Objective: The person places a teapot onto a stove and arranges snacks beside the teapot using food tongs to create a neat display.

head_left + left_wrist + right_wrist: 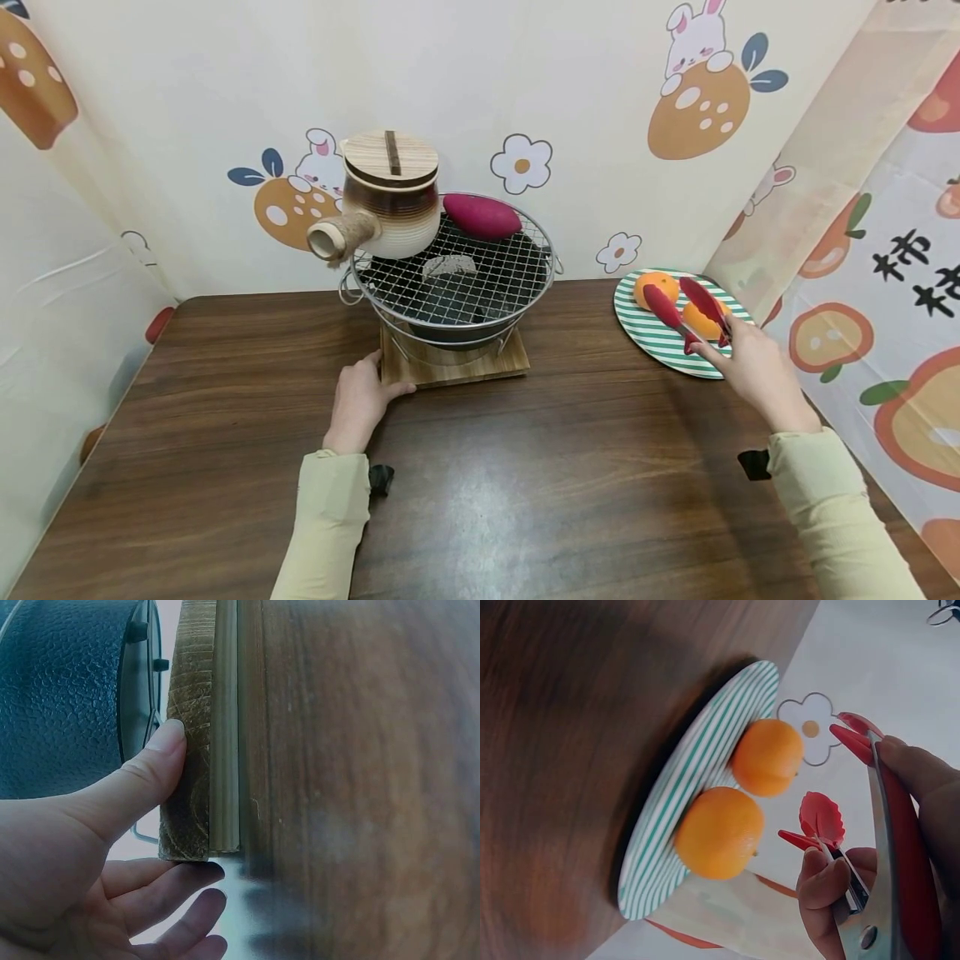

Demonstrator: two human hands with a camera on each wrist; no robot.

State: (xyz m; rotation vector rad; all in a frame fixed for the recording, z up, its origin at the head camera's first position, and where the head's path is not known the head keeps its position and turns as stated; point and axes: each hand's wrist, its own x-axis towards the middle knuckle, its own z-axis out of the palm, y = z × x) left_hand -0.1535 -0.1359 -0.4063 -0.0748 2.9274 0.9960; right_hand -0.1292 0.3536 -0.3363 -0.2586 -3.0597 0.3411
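My left hand (360,404) grips the near left corner of a wooden board (472,371) under a round tabletop grill (536,279). In the left wrist view the thumb lies against the board's edge and the fingers bend round its corner. My right hand (761,379) holds red-and-silver tongs (663,307) over a green-and-white striped plate (648,340). The tongs' arms are spread apart with nothing pinched between them. Two oranges sit on the plate: the farther orange (652,287) and the nearer orange (699,320), which the tongs partly cover in the head view.
On the grill's wire mesh stand a brown-and-cream pot (405,225) with a wooden lid (412,154) and side handle, and a purple sweet potato (482,217). Behind the dark wooden table (525,500) hangs a printed cloth (577,108); another borders the right side.
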